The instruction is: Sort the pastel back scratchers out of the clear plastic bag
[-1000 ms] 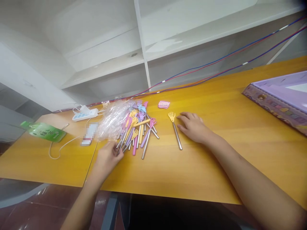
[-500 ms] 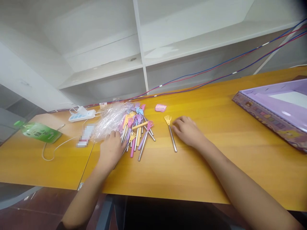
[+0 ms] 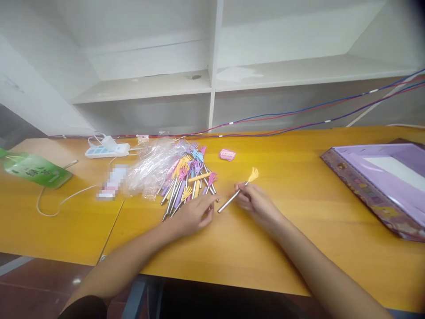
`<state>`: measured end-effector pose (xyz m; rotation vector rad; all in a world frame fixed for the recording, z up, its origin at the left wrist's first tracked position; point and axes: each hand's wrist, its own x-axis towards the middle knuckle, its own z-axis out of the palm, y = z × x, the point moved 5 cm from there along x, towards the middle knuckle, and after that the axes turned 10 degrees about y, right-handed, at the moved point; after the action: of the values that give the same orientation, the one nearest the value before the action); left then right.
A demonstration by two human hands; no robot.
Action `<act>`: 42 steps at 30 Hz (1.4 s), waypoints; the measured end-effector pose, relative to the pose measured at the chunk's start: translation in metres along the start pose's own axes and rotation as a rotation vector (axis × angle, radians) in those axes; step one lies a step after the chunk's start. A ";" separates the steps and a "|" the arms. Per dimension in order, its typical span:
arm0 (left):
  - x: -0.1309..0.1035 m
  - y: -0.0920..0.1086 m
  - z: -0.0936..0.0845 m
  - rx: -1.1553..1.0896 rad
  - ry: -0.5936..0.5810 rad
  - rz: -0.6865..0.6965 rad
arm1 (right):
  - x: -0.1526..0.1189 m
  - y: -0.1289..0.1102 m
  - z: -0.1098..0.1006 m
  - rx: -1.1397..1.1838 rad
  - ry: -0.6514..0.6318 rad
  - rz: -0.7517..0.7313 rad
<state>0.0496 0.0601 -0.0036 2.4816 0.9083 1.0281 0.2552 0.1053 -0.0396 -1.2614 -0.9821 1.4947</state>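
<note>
A back scratcher (image 3: pixel 229 201) with a yellow hand-shaped head and a silver rod is pinched in my right hand (image 3: pixel 257 201), close under its head. It tilts, with the head up to the right and the rod's end down to the left. My left hand (image 3: pixel 195 215) is just left of that end, thumb and forefinger apart, seemingly holding nothing. Behind my left hand lies a pile of back scratchers (image 3: pixel 182 177) with pink, purple, blue and yellow heads. Part of the pile is hidden by this hand.
Clear plastic wrapping (image 3: pixel 151 166) lies against the pile's left side. Behind are a small pink packet (image 3: pixel 227 154) and a white power strip (image 3: pixel 108 150). A green-labelled bottle (image 3: pixel 36 170) lies at far left. At right sits a purple box (image 3: pixel 361 186) on the wooden table (image 3: pixel 285 270).
My right hand has picked up the yellow back scratcher from the table and tilted it. My left hand has moved right, from the pile towards the rod's end. The view has shifted.
</note>
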 end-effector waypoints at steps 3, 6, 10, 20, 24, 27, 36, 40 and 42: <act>-0.005 0.009 -0.001 0.007 0.010 0.216 | -0.021 0.007 0.032 0.197 -0.188 0.112; -0.007 0.023 -0.004 0.017 0.001 0.384 | -0.037 0.015 0.055 0.051 -0.366 0.119; -0.016 0.043 -0.016 0.140 0.083 0.655 | -0.020 0.008 0.044 -0.252 -0.176 -0.138; -0.012 0.051 -0.019 0.179 0.023 0.713 | 0.040 -0.046 0.088 -1.347 -0.026 -1.184; -0.006 0.048 -0.023 0.286 -0.038 0.624 | 0.050 -0.036 0.115 -1.460 -0.160 -1.211; -0.006 0.043 -0.026 0.374 0.024 0.599 | 0.054 -0.032 0.124 -1.457 -0.230 -1.213; -0.006 0.033 -0.042 0.463 0.026 0.352 | 0.020 -0.067 0.075 -1.052 0.160 -1.027; -0.005 0.020 -0.042 0.364 -0.201 0.010 | -0.008 -0.035 0.033 -0.975 0.209 -0.857; -0.005 0.008 -0.054 0.383 -0.229 -0.202 | -0.013 -0.012 0.017 -0.949 0.171 -0.748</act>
<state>0.0116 0.0532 0.0354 2.6620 1.3480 0.5288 0.2407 0.0954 -0.0224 -1.3517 -1.8790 0.2986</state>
